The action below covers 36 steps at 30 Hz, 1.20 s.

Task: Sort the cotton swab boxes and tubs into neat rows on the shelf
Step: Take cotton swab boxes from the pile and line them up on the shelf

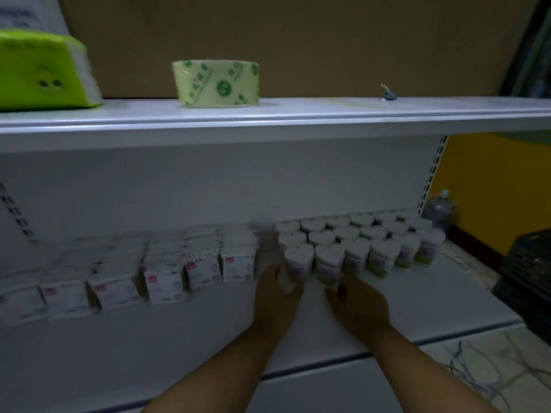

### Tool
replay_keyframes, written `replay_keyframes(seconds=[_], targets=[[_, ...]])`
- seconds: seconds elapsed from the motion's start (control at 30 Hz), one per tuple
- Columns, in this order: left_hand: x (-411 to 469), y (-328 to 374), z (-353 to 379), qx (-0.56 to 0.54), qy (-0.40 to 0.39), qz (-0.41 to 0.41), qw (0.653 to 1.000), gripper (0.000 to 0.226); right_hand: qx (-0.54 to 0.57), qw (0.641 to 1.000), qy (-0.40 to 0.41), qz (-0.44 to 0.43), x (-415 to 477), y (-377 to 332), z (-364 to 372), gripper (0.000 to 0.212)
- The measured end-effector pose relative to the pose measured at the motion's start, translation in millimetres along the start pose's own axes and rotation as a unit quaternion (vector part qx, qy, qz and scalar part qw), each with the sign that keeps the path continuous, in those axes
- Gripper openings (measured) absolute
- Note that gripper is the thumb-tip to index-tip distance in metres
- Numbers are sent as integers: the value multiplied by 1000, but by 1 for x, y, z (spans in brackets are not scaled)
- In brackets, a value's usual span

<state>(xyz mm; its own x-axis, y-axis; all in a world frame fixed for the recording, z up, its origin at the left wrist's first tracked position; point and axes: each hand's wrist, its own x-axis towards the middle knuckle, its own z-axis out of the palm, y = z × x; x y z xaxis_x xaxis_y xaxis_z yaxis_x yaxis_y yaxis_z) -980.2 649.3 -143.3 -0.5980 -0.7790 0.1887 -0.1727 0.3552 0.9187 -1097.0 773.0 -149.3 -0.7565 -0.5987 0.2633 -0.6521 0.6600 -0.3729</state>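
Three rows of heart-lidded cotton swab tubs (372, 234) stand on the right part of the lower shelf (179, 338), packed tight with lids touching. Cotton swab boxes (167, 281) fill the left part in several files running front to back, and their front faces form an uneven line. A narrow gap separates boxes from tubs.

Left hand (275, 293): at the front-left tub (298, 259), thumb and fingers wrapped round its lower part, gripping it. The tub is upright and touches its neighbours.

Right hand (359, 305): just beside the left, fingertips against the base of the second tub (329, 262) in the front row. The view is dim and blurred here, so I cannot tell whether the fingers curl round it or only press on it.

Upper shelf (298, 114): roll of tape (216, 84) with green print near the middle, green pack (41, 70) at the left end, small clip (387, 93) to the right.

Past the shelf's right end: clear water bottle (439, 210) against a yellow wall, dark crate (527, 278) nearer the camera.
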Motion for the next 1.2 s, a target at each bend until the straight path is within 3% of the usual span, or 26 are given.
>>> replay_keyframes(seconds=[0.13,0.2,0.27,0.33,0.4,0.53,0.67,0.93,1.1,1.2], targets=[[-22,-6,-59,164,-123,24,979,54,-129,988,-50,-62,-28,-24,-18,27],[-30,-5,-113,260,-210,42,942,62,-158,974,-7,-161,-47,-58,-30,20],[-37,-6,-177,337,-241,32,910,66,-186,947,11,-263,-73,-111,-36,24],[-51,-10,-247,395,-232,7,889,69,-201,919,-75,-331,-94,-169,-26,22],[-70,-16,-322,439,-209,-19,873,72,-196,901,-113,-369,-108,-228,-9,34],[-113,-30,-465,508,-124,-74,849,73,-137,898,-120,-400,-131,-357,3,52],[-171,-51,-570,533,-73,-104,837,72,-121,867,-102,-472,-162,-467,15,59],[-237,-116,-691,527,-6,-198,827,72,-112,821,-130,-545,-203,-603,61,59],[-216,-162,-730,512,-26,-220,830,71,-95,825,-183,-526,-223,-677,119,59],[-194,-182,-750,515,-56,-219,827,73,-82,791,-193,-574,-236,-723,156,58]])
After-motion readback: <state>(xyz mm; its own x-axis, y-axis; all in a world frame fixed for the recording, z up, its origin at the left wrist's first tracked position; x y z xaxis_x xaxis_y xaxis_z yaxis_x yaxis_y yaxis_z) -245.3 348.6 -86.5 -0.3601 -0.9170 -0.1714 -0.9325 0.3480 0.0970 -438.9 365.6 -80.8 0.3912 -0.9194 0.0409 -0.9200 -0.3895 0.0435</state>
